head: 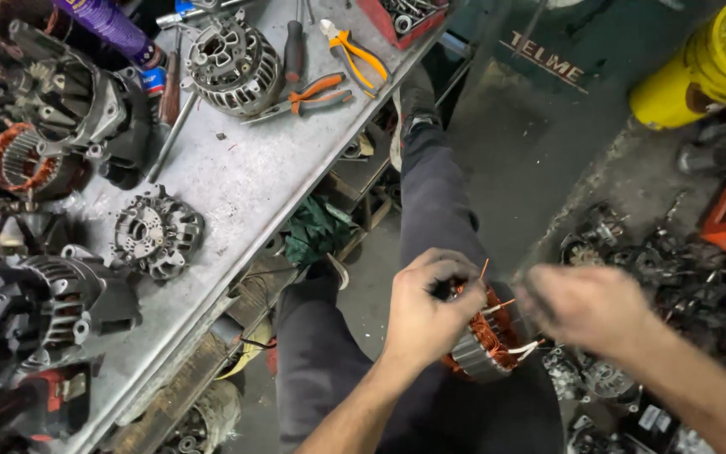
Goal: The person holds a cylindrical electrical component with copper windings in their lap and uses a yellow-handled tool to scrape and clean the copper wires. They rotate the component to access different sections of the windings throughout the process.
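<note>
My left hand pinches the stator windings; right hand beside the stator — blurred, grip indeterminate; bench left of it.

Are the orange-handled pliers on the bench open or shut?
Open: both orange-handled pliers and lie flat on the metal bench with handles spread apart.

A grey metal workbench runs along the left. On it lie an alternator housing, a smaller end cover, a screwdriver and two orange-handled pliers. A red tray of parts sits at its far end. A yellow cylinder stands at upper right above scrap metal.
</note>
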